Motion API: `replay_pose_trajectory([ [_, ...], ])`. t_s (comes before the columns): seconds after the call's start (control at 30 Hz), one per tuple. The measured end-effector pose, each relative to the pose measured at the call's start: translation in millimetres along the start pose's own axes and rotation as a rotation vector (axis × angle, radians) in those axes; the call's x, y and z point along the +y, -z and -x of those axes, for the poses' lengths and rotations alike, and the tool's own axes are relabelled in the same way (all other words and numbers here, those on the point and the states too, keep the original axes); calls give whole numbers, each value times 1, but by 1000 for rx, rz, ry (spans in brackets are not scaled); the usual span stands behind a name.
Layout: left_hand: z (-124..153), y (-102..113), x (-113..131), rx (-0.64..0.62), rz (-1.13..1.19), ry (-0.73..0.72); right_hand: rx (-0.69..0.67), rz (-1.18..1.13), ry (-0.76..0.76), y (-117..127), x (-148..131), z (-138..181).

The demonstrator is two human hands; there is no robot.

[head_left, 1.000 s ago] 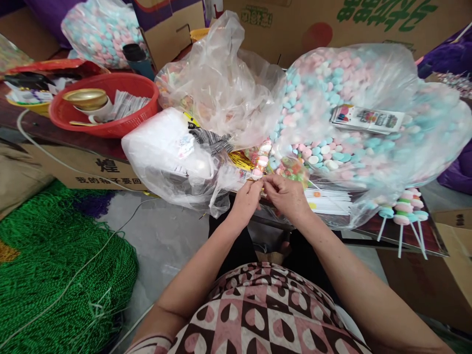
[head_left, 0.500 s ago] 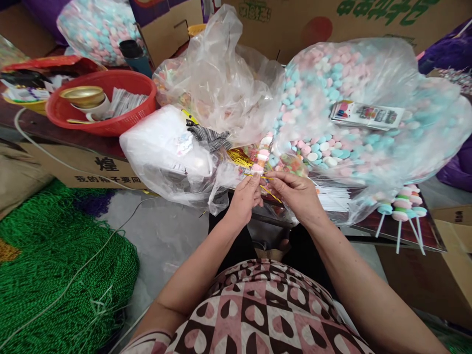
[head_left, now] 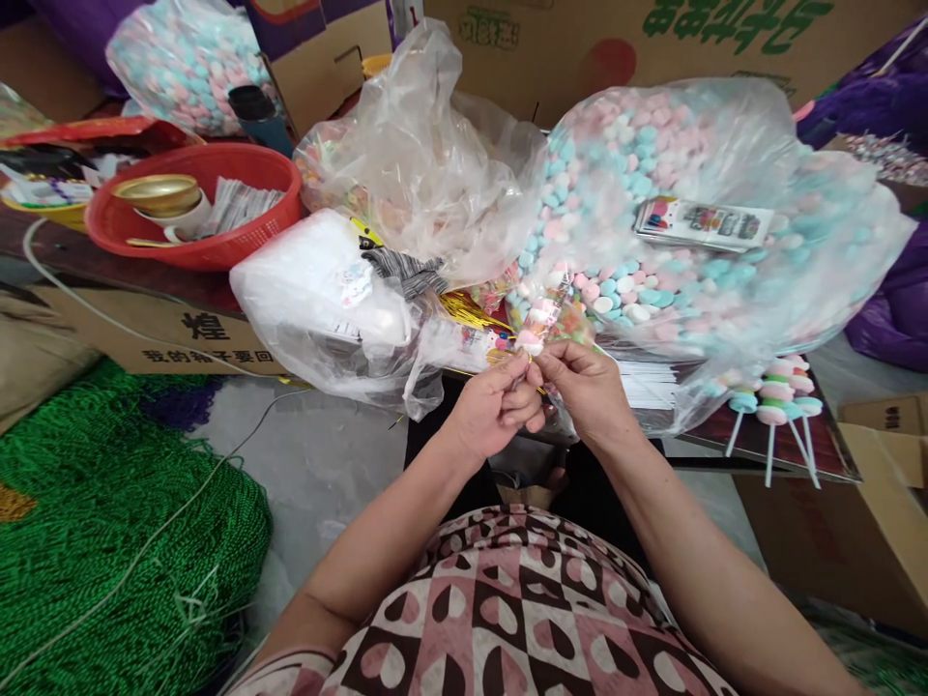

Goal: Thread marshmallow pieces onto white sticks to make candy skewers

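Note:
A wrapped marshmallow skewer (head_left: 537,324) points up and away from my hands, in a clear printed bag. My left hand (head_left: 500,401) is closed round its lower end. The thumb and fingers of my right hand (head_left: 584,382) pinch at the gathered neck of the bag, where a bit of gold twist tie shows; the rest of the tie is hidden by the fingers. Just beyond my hands lies a bundle of gold twist ties (head_left: 468,311). Flat printed bags (head_left: 464,345) lie left of the skewer.
Behind on the right sits a big clear bag of pastel marshmallows (head_left: 652,174) with a packet stack (head_left: 703,224) on it. Marshmallow skewers (head_left: 777,391) rest at the table's right end. A red basket (head_left: 239,227) stands left; green cord (head_left: 130,522) is heaped on the floor.
Both hands have come together at the bag's neck, and the skewer has shifted slightly right. The long gold tie end that stuck out between the hands is now mostly hidden.

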State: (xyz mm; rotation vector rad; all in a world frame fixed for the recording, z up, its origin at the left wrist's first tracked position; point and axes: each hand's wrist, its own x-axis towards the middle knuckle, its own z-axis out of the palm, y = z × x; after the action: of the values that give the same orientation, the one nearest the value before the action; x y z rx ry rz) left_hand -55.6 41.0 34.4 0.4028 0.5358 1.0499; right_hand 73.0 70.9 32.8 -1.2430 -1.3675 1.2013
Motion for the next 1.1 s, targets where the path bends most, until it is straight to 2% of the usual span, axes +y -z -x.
replay_pose_trajectory([
  [0.07,7,-5,1,-58,85,80,-67,-55,-18,5,-5,2],
  [0.2,13,-6,-4,-193,180,172,-338,-246,-93,16,-10,5],
  [0.27,13,-6,-7,-227,187,193,-423,-321,-131,19,-8,6],
  [0.33,11,-7,-9,-234,193,187,-399,-372,-157,20,-1,6],
  [0.47,7,-12,-12,-149,195,141,-196,-352,-112,15,13,4],
  [0.6,2,-18,-13,-35,170,122,-9,-198,31,9,16,6],
  [0.77,-2,-19,-12,17,130,88,113,44,126,6,8,14],
  [0.9,0,-13,-8,-25,156,98,53,18,123,7,4,15],
  [1.1,7,-2,-11,-220,95,124,-252,-390,-156,16,1,16],
])
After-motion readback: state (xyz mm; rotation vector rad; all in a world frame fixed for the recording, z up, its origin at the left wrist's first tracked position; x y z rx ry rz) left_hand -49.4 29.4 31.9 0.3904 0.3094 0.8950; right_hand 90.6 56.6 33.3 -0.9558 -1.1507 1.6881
